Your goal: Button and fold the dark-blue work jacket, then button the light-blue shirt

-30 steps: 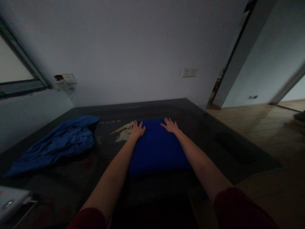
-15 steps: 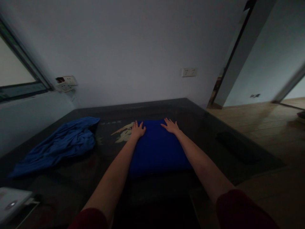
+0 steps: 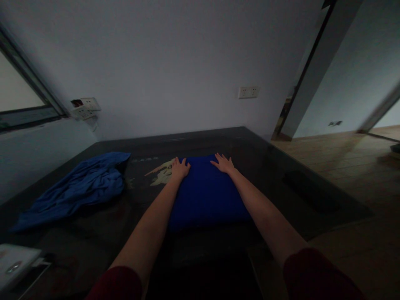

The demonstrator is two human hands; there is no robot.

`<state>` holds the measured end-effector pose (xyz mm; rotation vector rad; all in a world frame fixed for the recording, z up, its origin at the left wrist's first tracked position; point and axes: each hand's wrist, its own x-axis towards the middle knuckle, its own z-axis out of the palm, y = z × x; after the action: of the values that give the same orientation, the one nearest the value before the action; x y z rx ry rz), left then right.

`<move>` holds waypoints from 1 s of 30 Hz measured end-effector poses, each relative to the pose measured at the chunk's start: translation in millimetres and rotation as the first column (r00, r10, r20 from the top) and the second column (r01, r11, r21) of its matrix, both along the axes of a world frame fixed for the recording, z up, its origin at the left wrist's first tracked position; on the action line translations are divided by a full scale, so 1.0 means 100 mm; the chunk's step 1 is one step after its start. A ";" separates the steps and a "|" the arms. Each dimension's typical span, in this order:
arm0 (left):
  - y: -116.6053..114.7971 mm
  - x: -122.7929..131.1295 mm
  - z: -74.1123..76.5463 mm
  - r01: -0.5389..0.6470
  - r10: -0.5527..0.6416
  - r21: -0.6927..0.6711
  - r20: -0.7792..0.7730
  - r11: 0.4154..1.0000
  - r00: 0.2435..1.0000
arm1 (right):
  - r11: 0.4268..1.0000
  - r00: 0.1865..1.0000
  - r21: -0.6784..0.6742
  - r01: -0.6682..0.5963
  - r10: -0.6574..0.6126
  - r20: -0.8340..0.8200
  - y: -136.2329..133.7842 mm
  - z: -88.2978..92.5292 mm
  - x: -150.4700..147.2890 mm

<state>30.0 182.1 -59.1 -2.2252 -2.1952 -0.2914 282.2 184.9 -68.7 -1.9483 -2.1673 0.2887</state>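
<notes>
A bright blue piece of cloth (image 3: 208, 196), folded into a rough rectangle, lies flat on the dark table (image 3: 200, 141) before me. On its far left corner rests my left hand (image 3: 180, 168), palm down with the fingers spread. My right hand (image 3: 223, 163) lies on the far right corner, its fingers also stretched out and apart. Neither hand grips the cloth. Both forearms reach along its two sides, the right one covering part of its edge.
A crumpled darker blue garment (image 3: 90, 183) lies on the table's left. A white device (image 3: 17, 264) with a cable sits at the near left corner. Toward the right edge is a dark oblong object (image 3: 309, 191). Behind the table rises a wall with sockets (image 3: 248, 92).
The view has shifted very slightly. Both hands stay at the far corners of the blue cloth, with almost no visible movement.
</notes>
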 end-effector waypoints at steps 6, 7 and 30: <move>-0.01 -0.02 -0.05 -0.016 0.018 -0.030 0.080 0.999 0.997 | 1.000 0.999 0.029 0.010 -0.009 -0.037 -0.05 0.01 0.01; -0.02 -0.02 -0.04 -0.021 0.024 -0.029 0.098 0.999 0.995 | 1.000 0.999 0.028 0.009 -0.008 -0.049 -0.06 0.01 0.01; -2.55 -0.82 0.47 0.190 -0.068 -0.158 0.569 0.969 0.819 | 0.975 0.843 0.151 0.160 -0.055 -0.535 -2.80 0.24 1.05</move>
<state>-51.8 -73.0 -12.5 -2.6851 -2.4217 -0.8623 386.8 -94.7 -44.4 -1.6312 -1.6554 0.5095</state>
